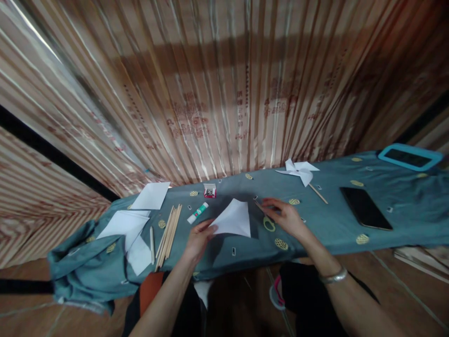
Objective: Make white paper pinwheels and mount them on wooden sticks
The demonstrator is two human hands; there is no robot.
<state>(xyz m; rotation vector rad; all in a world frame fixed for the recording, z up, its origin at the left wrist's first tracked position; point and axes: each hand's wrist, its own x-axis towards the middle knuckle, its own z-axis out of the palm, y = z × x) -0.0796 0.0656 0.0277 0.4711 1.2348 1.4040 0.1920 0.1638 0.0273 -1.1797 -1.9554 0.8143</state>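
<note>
My left hand [198, 239] pinches the lower left corner of a folded white paper triangle [234, 218] that lies on a teal cloth [329, 220] over a low table. My right hand [285, 216] rests to the right of the paper, its fingers closed round a thin wooden stick [258, 204] that points toward the paper. Yellow-handled scissors [269, 224] lie under that hand. A glue stick [197, 213] and a small red box of pins [210, 191] sit just beyond the paper.
Several wooden sticks [169, 231] and white paper sheets [126, 229] lie at the left. A finished white paper pinwheel [298, 170] on a stick sits at the back. A black phone [365, 208] and a blue-cased tablet [409, 157] are at the right. Striped curtain behind.
</note>
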